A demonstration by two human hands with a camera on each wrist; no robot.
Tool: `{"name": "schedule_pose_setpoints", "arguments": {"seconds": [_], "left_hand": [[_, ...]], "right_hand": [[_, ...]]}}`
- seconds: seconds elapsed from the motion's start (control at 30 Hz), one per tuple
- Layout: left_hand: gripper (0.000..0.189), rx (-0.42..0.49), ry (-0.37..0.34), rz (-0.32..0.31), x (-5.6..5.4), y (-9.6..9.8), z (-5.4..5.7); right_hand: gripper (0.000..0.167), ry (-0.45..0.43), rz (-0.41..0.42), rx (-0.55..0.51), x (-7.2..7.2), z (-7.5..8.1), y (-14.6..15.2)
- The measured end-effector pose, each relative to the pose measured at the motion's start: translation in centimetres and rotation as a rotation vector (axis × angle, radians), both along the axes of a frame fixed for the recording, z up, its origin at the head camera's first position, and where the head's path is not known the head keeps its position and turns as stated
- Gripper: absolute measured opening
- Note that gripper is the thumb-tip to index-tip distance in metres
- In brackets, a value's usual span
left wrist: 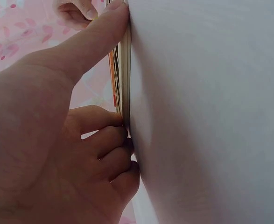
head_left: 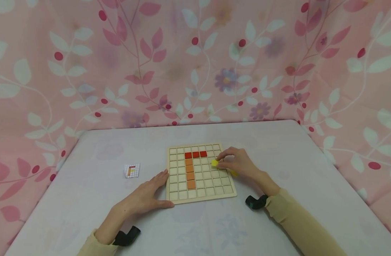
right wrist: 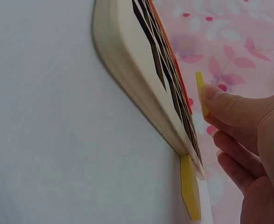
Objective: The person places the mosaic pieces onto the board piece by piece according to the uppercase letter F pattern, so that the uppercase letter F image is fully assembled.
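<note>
A square wooden grid board point(head_left: 204, 196) lies on the table. Red tiles point(head_left: 196, 154) fill part of an upper row, with a column of orange tiles point(head_left: 190, 176) running down from its left end. At the board's left edge and front corner rests my left hand point(head_left: 141, 195), fingers along the side and thumb at the corner. My right hand point(head_left: 241, 165) pinches a yellow tile point(right wrist: 200, 86) between thumb and fingers, above the board's right part. Another yellow tile point(right wrist: 189, 189) is beside the board's right edge, mostly covered by that hand in the head view.
To the left of the board lies a small paper card point(head_left: 132, 171) printed with a coloured grid pattern. A white patterned cloth covers the table point(head_left: 208, 231). Pink floral fabric point(head_left: 195, 64) hangs behind it. Black bands with camera mounts point(head_left: 256, 202) are on both wrists.
</note>
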State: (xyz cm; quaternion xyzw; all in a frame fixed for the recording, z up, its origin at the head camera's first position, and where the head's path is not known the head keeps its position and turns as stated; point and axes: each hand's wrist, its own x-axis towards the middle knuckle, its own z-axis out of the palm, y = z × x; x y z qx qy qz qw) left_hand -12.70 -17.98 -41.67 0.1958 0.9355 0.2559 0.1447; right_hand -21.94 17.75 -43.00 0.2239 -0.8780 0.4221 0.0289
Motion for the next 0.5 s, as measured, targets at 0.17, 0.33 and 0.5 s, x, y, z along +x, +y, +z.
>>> {"name": "schedule_pose_setpoints", "arguments": {"seconds": [0.17,0.33,0.5], "left_hand": [[0.108,-0.003,0.0,0.005,0.0,0.0,0.1],[0.109,0.001,0.005,0.003,0.0,0.0,0.2],[0.109,0.003,0.006,0.002,0.0,0.0,0.1]], "right_hand": [[0.018,0.001,0.021,0.019,-0.2,0.0,-1.2],[0.017,-0.027,0.048,0.024,-0.2,0.2,-2.6],[0.017,0.006,0.095,0.027,0.0,0.4,-3.9]]}}
